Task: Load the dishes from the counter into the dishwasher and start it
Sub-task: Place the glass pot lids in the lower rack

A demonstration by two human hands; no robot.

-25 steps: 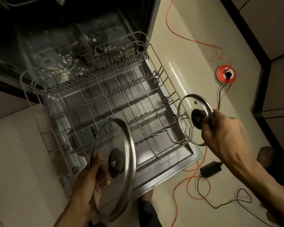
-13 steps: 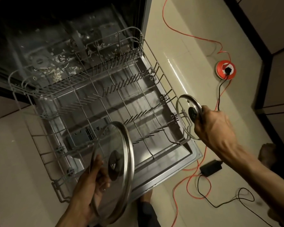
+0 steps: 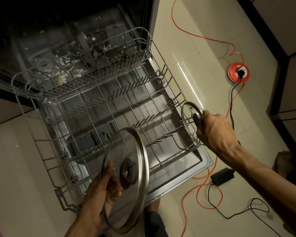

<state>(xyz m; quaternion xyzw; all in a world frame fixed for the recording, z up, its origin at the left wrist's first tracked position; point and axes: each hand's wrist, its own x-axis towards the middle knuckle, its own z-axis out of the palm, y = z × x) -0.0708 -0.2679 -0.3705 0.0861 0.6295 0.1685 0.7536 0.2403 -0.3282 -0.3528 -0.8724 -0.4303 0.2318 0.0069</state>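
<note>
Over pulled-out, bare lower rack (image 3: 99,106): large glass lid (image 3: 126,171) gripped in left hand (image 3: 99,190), small glass lid (image 3: 192,123) pinched by right hand (image 3: 215,130); loading barely begun, dishwasher unstarted.

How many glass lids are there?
2. The large lid is in the left hand over the rack's near edge; the small lid is in the right hand at its right side.

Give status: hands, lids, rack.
Left hand grips the large lid by its rim, over the rack's front. Right hand holds the small lid at the rack's right edge. Rack pulled out, bare; nothing blocking.
</note>
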